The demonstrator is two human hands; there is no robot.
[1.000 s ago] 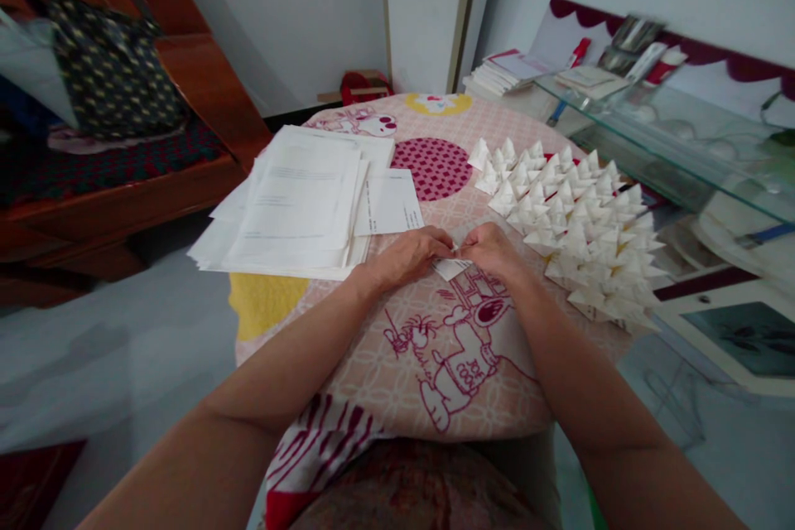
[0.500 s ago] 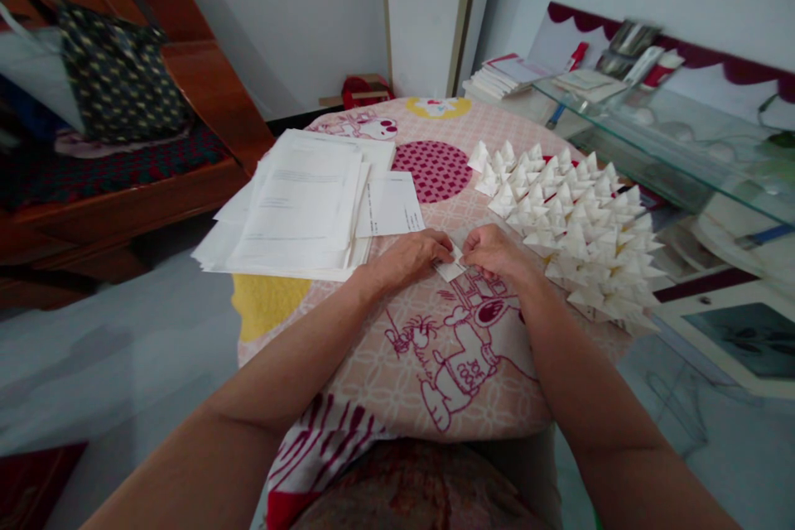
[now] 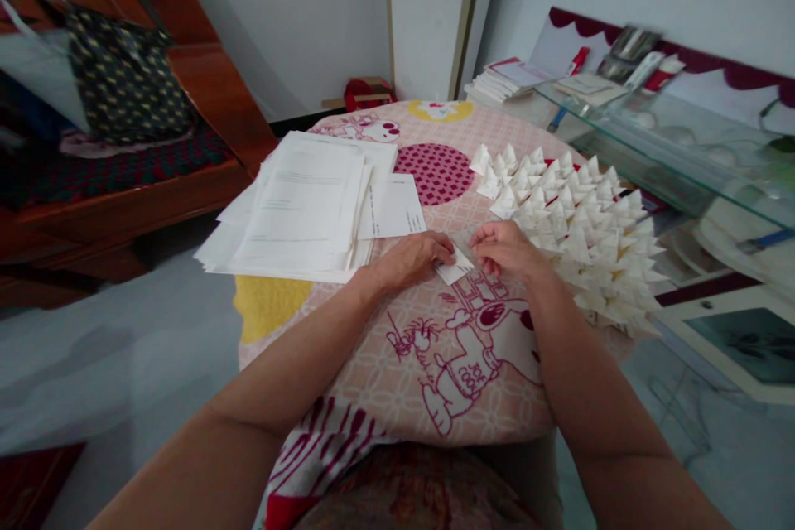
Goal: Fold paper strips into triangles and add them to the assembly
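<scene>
A small folded piece of white paper (image 3: 456,267) with some print lies on the patterned tablecloth (image 3: 397,381). My left hand (image 3: 422,252) is closed over its left end, thumb and fingers pinching and pressing it down. Just off the paper's right end is my right hand (image 3: 503,248), its fingers loosely bent and somewhat apart, with nothing visible in them. To the right stands a cluster of pointed folded paper pieces (image 3: 577,224) in rows. Left of my hands lie a stack of printed sheets (image 3: 298,199) and a smaller printed paper slip (image 3: 394,205).
A glass-topped stand (image 3: 652,149) along the right holds books (image 3: 506,79), a red-capped item and metal containers. At the left is a wooden bench (image 3: 211,99) with a dotted bag (image 3: 124,74). A white device with a dark screen (image 3: 739,339) sits low at right.
My right hand has let go of the folded paper and drawn slightly right, its fingers loosening. More of the paper shows. My left hand stays on it.
</scene>
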